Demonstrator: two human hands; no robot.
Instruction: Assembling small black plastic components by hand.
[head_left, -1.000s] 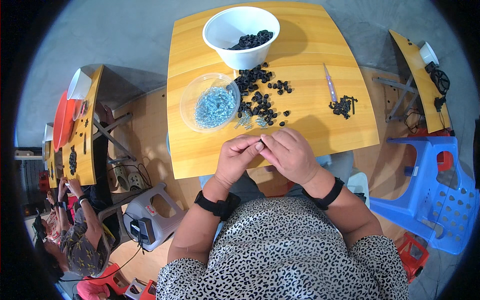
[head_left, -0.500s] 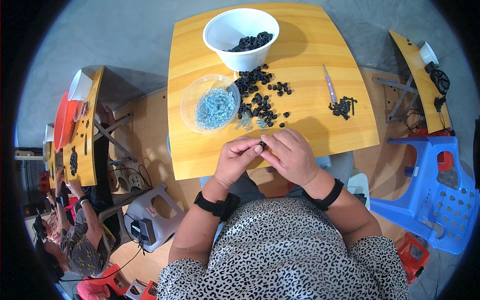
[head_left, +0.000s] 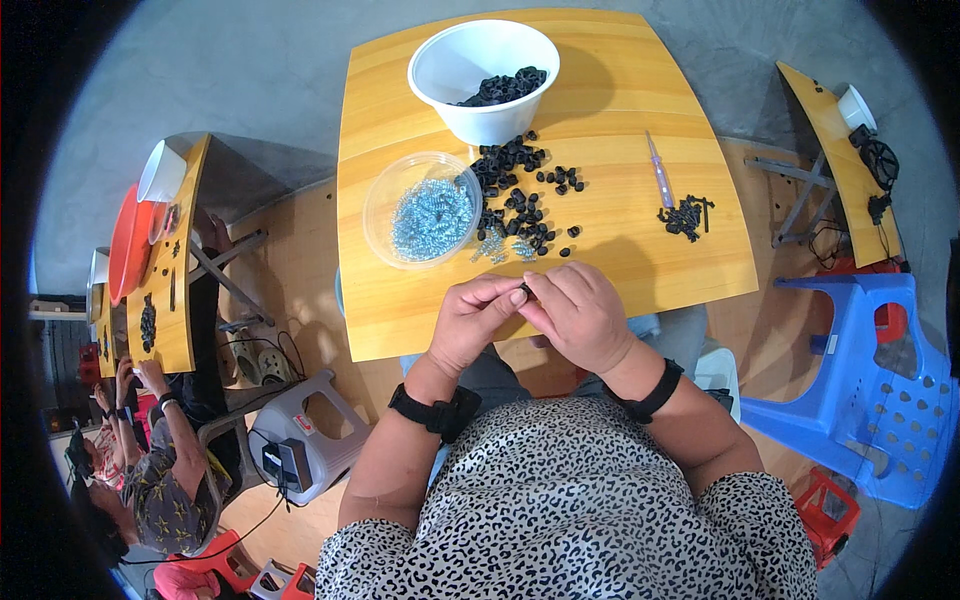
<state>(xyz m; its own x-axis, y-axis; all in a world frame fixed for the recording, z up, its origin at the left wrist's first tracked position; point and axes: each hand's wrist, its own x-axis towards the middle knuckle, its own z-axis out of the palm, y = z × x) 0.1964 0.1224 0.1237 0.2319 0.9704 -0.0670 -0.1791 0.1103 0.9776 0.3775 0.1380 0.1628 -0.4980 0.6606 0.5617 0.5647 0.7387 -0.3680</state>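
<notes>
Small black piece point(head_left: 525, 288), mostly hidden, sits clamped where fingertips of the left hand point(head_left: 468, 318) and right hand point(head_left: 577, 312) meet, near the yellow wood-grain bench's point(head_left: 620, 90) six o'clock edge. A slackened pinch could drop it past that edge or among lookalikes. At twelve, scattered black rounded caps point(head_left: 522, 204) block the way to the white round bowl point(head_left: 478, 122); clear round plastic tub point(head_left: 372, 235) of pale-blue coiled springs point(head_left: 430, 220) at ten; purple-handled screwdriver point(head_left: 660, 182) at two.

Black piece point(head_left: 526, 287) mostly hidden by fingers point(head_left: 549, 291).
</notes>
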